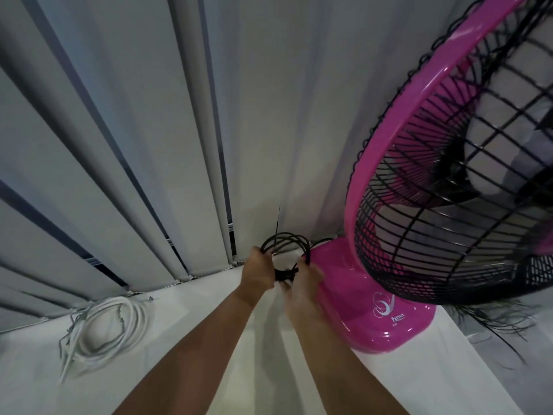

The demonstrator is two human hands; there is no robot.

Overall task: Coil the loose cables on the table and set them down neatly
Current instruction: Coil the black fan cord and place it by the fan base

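A black cable [287,241] is wound into several loops and held up above the white table [185,369], close to the blinds. My left hand [258,269] grips the left side of the coil. My right hand [305,280] holds its lower right part, where the strands bunch together; it is blurred. One strand of the black cable runs right toward the fan's base. A white cable [104,327] lies coiled on the table at the left, with loose ends trailing toward the front.
A pink fan [398,181] with a black wire cage stands on the table at the right, its base [374,319] right beside my right hand. Grey vertical blinds [134,145] hang along the table's far edge.
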